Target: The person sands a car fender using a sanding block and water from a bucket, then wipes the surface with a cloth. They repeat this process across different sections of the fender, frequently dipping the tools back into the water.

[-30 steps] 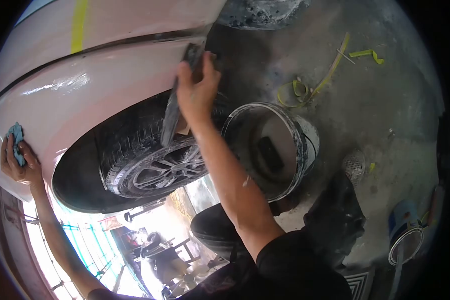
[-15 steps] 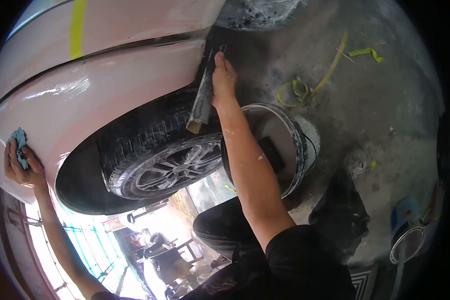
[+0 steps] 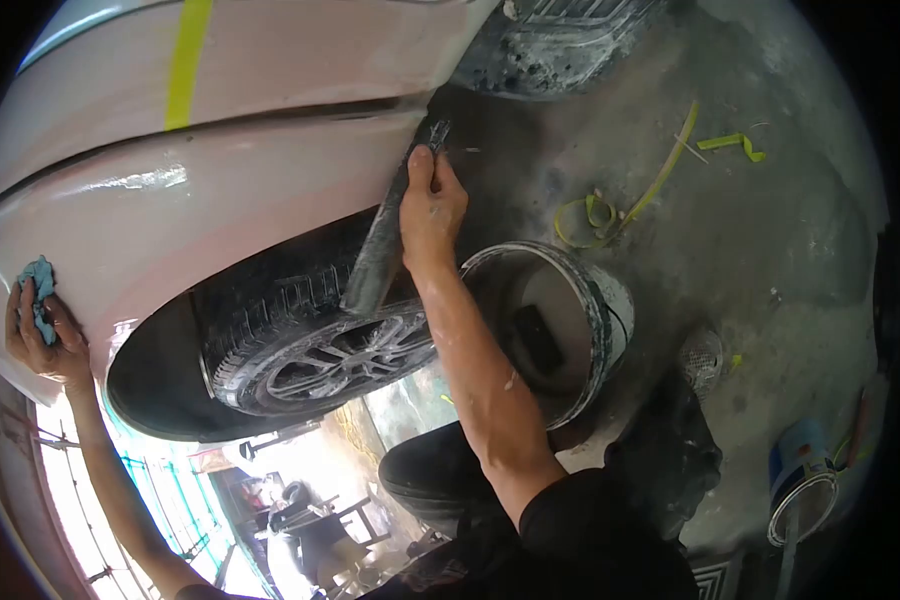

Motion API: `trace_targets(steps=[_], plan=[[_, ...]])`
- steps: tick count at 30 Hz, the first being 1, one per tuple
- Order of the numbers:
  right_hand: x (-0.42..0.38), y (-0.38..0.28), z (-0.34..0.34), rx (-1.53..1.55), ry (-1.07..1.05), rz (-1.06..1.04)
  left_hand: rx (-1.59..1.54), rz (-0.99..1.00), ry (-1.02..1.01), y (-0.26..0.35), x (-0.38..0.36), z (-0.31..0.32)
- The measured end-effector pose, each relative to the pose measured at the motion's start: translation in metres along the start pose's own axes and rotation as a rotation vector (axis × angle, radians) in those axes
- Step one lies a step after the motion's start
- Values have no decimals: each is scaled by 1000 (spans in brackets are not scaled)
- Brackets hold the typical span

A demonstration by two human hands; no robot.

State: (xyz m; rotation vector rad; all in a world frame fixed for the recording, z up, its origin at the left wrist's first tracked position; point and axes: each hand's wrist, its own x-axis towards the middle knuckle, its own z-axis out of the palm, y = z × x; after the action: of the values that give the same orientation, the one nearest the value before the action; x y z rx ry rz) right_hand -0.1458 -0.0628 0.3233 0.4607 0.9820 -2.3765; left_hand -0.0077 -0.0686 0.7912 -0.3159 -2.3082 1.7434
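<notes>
My left hand (image 3: 48, 340) presses a crumpled blue cloth (image 3: 38, 290) against the pale pinkish car fender (image 3: 260, 190), at the far left. In my right hand (image 3: 433, 210) is a long, dark grey sanding block (image 3: 375, 260), its fingers wrapped round the upper part. The block slants in front of the tyre and wheel arch, apart from the painted panel as far as I can tell. Something like water glints at its top end. Below and right of that hand stands a bucket (image 3: 602, 345) of murky greyish water, with a dark block (image 3: 537, 338) in it.
The dusty wheel (image 3: 340, 365) sits under the fender. Yellow tape (image 3: 192, 60) crosses the upper panel, and loose yellow strips (image 3: 660, 175) lie on the concrete floor. A blue can (image 3: 802, 480) stands at lower right. My knee is close to the bucket.
My right hand and the sanding block have shifted down and slightly left in view, and the block has turned. The left hand stays on the fender with the cloth. The camera view has tilted slightly.
</notes>
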Motion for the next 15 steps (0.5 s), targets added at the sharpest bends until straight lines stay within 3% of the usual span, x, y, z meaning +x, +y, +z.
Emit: trace_targets(steps=[3, 4, 5, 7, 8, 9, 11, 14, 15], plan=[[31, 7, -5, -47, -129, -18, -35, 9, -3, -7, -2, 0], [51, 11, -4, -41, -172, 198, -17, 9, -11, -8, -2, -2], [48, 18, -4, -14, -156, 195, 30, -1, -27, -6, -3, -4], [40, 19, -4, 35, -124, 167, 49, -19, -20, -4, -5, -2], [16, 2, -7, -3, -137, 25, 19, -17, -7, -6, -5, 1], [-5, 0, -6, -67, -98, 49, 1, -12, -19, -6, -6, 0], [7, -2, -6, -24, -151, -102, -20, 2, -52, -5, -3, -3], [51, -9, -10, 143, -228, 424, -35, 31, -35, -11, -1, -6], [45, -7, -8, 104, -175, 285, -54, 7, -4, -8, -1, -1]])
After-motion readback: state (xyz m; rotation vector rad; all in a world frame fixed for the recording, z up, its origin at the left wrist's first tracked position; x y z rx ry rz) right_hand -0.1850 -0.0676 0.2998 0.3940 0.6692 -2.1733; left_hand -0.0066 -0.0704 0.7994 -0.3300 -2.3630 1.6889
